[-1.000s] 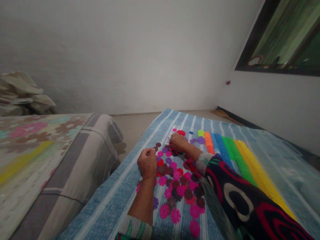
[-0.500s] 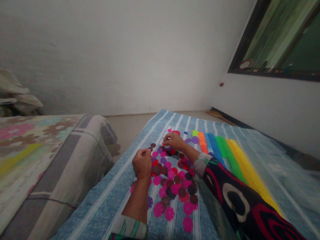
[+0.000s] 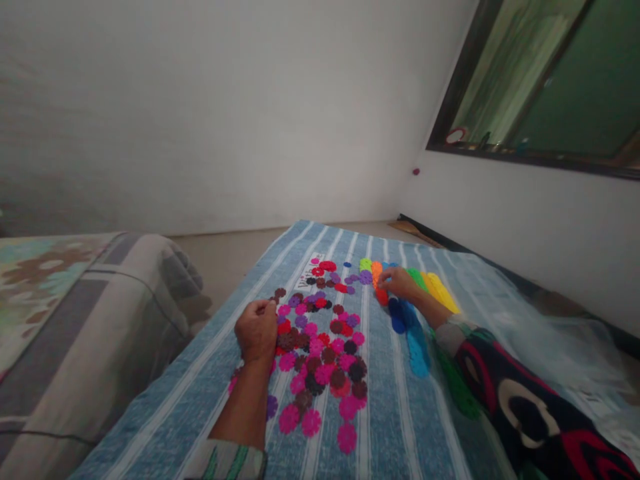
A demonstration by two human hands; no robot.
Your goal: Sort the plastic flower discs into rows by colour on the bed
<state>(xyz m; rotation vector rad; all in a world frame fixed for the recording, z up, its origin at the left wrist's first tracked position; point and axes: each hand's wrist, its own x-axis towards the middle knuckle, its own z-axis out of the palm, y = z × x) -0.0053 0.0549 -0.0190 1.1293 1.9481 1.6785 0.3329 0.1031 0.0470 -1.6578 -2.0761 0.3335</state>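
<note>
Loose flower-shaped plastic discs (image 3: pixel 325 373) in pink, red, brown, black and purple lie scattered over the striped blue cloth (image 3: pixel 210 393). My left hand (image 3: pixel 256 330) rests at the left side of these discs, fingers curled in; brown discs (image 3: pixel 280 293) lie just beyond its fingertips, and its grip is hidden. My right hand (image 3: pixel 397 283) hovers over the far end of the sorted rows, fingertips together near the orange row (image 3: pixel 377 273); I cannot make out what is in them. Close by are a dark blue row (image 3: pixel 397 317) and a light blue row (image 3: pixel 417 340).
Further right run a yellow row (image 3: pixel 440 290) and a green row (image 3: pixel 460 390), partly under my right sleeve. Clear plastic sheeting (image 3: pixel 550 333) covers the right side. A second cloth-covered surface (image 3: pixel 145 320) stands left across a gap. A white wall (image 3: pixel 225 120) rises behind.
My right hand has moved right, from the scattered discs to the sorted rows. My left hand keeps its place beside the discs. The whole view has shifted slightly to the right.
</note>
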